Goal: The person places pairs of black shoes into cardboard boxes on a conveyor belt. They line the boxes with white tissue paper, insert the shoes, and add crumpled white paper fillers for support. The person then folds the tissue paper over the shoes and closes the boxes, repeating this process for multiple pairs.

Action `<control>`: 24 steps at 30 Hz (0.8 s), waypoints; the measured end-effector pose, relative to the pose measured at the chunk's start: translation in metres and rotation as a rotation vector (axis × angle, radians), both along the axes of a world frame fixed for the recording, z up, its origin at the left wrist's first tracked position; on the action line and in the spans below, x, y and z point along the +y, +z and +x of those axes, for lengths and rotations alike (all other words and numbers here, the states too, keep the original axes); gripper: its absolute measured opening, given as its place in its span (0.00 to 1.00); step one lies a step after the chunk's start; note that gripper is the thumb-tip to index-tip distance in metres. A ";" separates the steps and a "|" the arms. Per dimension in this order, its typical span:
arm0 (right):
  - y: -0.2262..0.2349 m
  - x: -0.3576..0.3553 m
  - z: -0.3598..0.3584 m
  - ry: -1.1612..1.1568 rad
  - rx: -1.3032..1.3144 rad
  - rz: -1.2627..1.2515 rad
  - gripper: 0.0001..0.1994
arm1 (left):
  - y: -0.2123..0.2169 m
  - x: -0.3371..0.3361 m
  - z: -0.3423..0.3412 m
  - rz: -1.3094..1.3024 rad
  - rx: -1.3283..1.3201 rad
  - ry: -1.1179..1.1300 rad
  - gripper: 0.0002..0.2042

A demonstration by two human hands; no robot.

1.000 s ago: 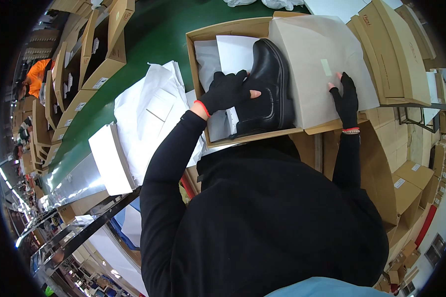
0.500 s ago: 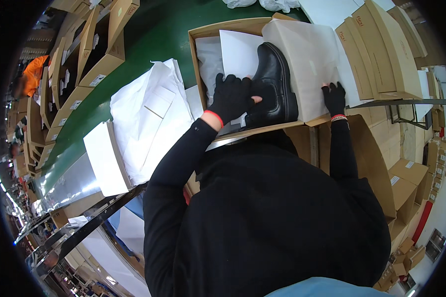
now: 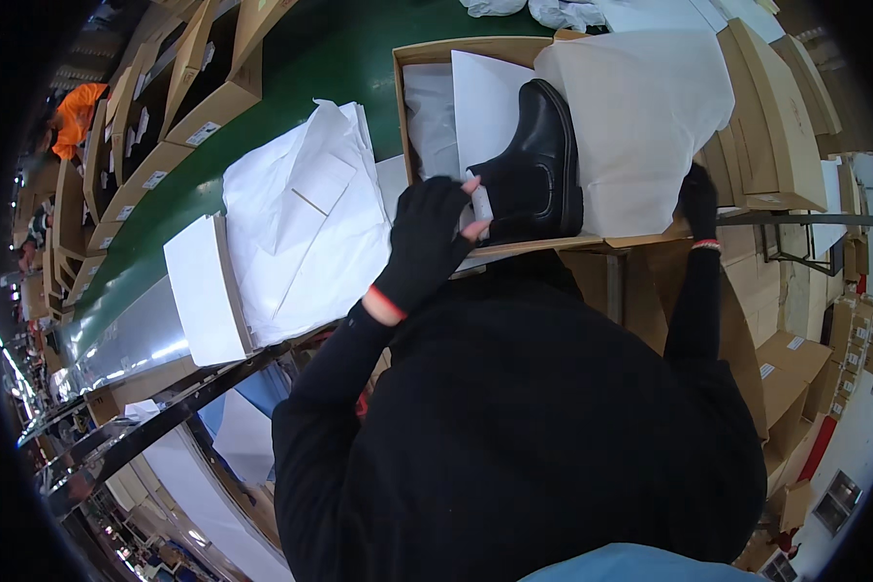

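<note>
A black ankle boot (image 3: 533, 165) lies on its side in an open cardboard shoe box (image 3: 404, 107). White card (image 3: 485, 97) stands behind it, beside pale tissue in the left end. At the boot's top opening my left hand (image 3: 427, 238), in a black glove with bare thumb and fingertip, closes on a small white tag (image 3: 481, 202). My right hand (image 3: 698, 199), also gloved, is at the lower right edge of a sheet of tissue paper (image 3: 640, 116), which spreads over the box's right side. Its fingers are partly hidden, but they appear to grip that edge.
A pile of white paper (image 3: 301, 223) lies left of the box on the green table (image 3: 330, 58), beside a white stack of card (image 3: 204, 291). Cardboard boxes (image 3: 776, 126) stand close on the right. More open boxes (image 3: 179, 126) line the far left, near a person in orange (image 3: 76, 116).
My left hand has drawn back from over the boot to the tag at its opening. My right hand has moved right, and the tissue paper now spreads further right and stands raised.
</note>
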State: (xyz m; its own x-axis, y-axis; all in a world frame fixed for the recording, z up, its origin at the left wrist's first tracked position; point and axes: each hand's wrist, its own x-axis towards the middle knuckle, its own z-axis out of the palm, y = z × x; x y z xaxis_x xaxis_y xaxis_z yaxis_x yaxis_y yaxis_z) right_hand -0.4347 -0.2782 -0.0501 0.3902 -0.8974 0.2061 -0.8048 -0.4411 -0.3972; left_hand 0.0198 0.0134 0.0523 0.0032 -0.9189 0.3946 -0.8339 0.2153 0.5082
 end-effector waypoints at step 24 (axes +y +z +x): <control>0.124 0.173 0.256 0.763 -0.187 0.930 0.30 | -0.002 0.036 0.042 -0.030 -0.282 0.030 0.12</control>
